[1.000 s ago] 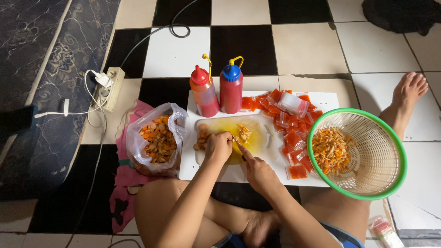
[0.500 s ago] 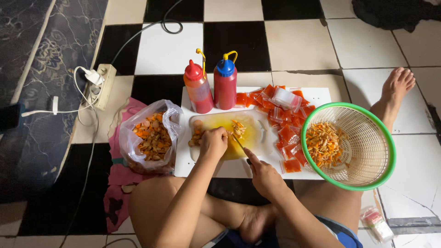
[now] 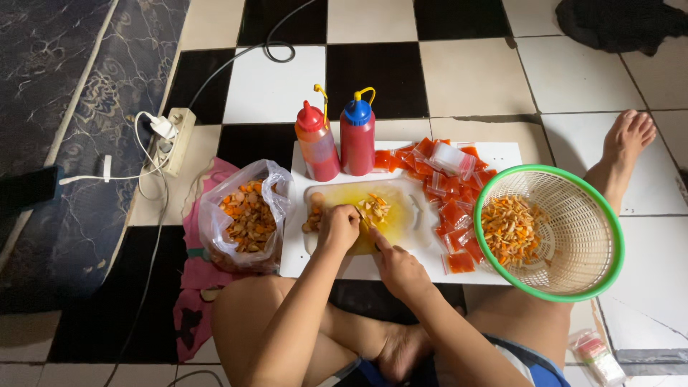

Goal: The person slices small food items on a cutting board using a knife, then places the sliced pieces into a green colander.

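A person sits cross-legged on a checkered tile floor (image 3: pixel 272 86) over a white board (image 3: pixel 502 154) laid on the tiles. The left hand (image 3: pixel 338 228) is curled, fingers together, pressing down on something on a yellow-stained cutting board (image 3: pixel 401 215); what lies under the fingers is hidden. The right hand (image 3: pixel 398 269) sits just beside it, fingers clamped on a thin knife (image 3: pixel 367 228) whose blade points toward the left hand. Small pale and orange slices (image 3: pixel 374 208) lie in a heap on the cutting board just past the hands, with a few more pieces (image 3: pixel 313 215) at its left edge. Behind the cutting board stand two squeeze bottles of red sauce, one red-capped (image 3: pixel 317 143) and one blue-capped (image 3: pixel 357 140), touching each other. Small red sauce packets (image 3: pixel 451 208) are strewn over the right part of the white board. A green-rimmed basket (image 3: pixel 573 236) with more slices in it rests at the right, overlapping the board's edge. At the left, a clear plastic bag (image 3: pixel 247 218) full of orange slices sits on a pink cloth (image 3: pixel 197 272). Farther left, a power strip (image 3: pixel 179 140) with white cables lies on the floor.
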